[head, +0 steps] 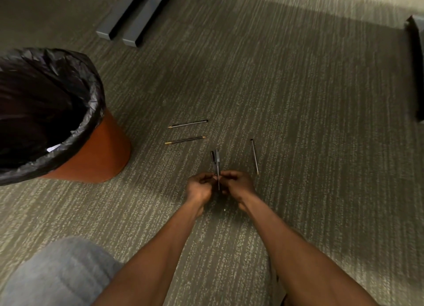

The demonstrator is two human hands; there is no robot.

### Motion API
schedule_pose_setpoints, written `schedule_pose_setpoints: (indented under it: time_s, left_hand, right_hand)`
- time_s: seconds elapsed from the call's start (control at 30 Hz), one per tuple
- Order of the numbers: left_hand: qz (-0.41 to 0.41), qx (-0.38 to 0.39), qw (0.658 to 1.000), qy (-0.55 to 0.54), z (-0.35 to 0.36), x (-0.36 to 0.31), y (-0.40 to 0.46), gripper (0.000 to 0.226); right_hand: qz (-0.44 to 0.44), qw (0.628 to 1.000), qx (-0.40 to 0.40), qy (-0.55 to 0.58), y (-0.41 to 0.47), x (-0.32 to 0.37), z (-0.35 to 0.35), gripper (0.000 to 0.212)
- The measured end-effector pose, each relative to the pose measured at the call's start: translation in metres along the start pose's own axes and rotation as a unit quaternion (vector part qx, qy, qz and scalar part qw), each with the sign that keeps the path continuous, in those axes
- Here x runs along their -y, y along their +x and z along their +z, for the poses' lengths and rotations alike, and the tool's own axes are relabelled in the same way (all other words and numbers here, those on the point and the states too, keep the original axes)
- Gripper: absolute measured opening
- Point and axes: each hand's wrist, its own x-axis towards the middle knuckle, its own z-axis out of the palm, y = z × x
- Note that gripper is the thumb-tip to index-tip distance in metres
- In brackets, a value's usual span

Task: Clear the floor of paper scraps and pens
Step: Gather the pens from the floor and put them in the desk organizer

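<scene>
Your grey-clad knee (57,273) sits lowest, left of both forearms. Your left hand (199,186) and right hand (236,184) meet, fingers pinched together on a small bundle of pens (216,162) pointing away from you. One pen (254,156) lies just right of them, two pens (185,140) (188,123) beyond-left. Further left stands the lined bin (91,154); open carpet (321,122) spreads rightward.

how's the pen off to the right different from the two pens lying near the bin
The right-hand pen lies alone, pointing roughly away from the person, while the upper pen and lower pen near the bin lie crosswise, almost parallel, one above the other. The right-hand pen is nearer the right hand; the pair sits farther out, toward the bin. All three are slim, lie flat on the carpet, and are not yet picked up.
</scene>
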Motion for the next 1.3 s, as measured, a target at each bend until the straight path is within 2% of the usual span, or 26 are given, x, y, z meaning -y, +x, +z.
schedule_pose_setpoints:
  time_s: [0.13, 0.27, 0.37, 0.47, 0.6, 0.87, 0.97, 1.07, 1.3]
  left_hand:
    - [-0.010, 0.022, 0.999, -0.033, 0.001, -0.004, -0.002, 0.014]
    - [-0.001, 0.027, 0.999, -0.032, 0.004, -0.014, -0.006, 0.021]
    - [0.013, 0.003, 1.000, -0.028, 0.008, -0.023, -0.009, 0.022]
    - [0.029, -0.031, 0.997, -0.070, 0.009, -0.037, -0.012, 0.022]
    - [0.059, -0.039, 0.993, -0.097, -0.002, -0.064, -0.025, 0.020]
    - [0.137, -0.088, 0.979, -0.126, -0.034, -0.166, -0.063, 0.022]
    - [0.170, -0.108, 0.972, -0.123, -0.047, -0.220, -0.102, 0.026]
    - [0.172, -0.121, 0.960, -0.183, -0.067, -0.279, -0.163, 0.031]
    - [0.187, -0.076, 0.961, -0.191, -0.117, -0.443, -0.346, 0.020]
  right_hand:
    - [-0.009, 1.000, 0.000, -0.022, 0.002, 0.005, 0.001, 0.019]
    - [-0.042, 0.996, 0.000, -0.077, 0.003, 0.014, 0.002, 0.029]
    - [-0.069, 0.987, 0.001, -0.146, 0.008, 0.028, 0.007, 0.026]
    - [-0.080, 0.984, 0.024, -0.157, 0.015, 0.050, 0.014, 0.022]
    - [-0.107, 0.987, 0.029, -0.116, 0.016, 0.095, 0.021, 0.008]
    - [-0.161, 0.968, 0.147, -0.127, -0.008, 0.215, 0.058, 0.013]
    - [-0.160, 0.962, 0.193, -0.107, -0.047, 0.267, 0.071, 0.019]
    - [-0.183, 0.947, 0.241, -0.104, -0.117, 0.338, 0.077, 0.026]
    - [-0.249, 0.912, 0.305, -0.111, -0.305, 0.531, 0.062, 0.028]
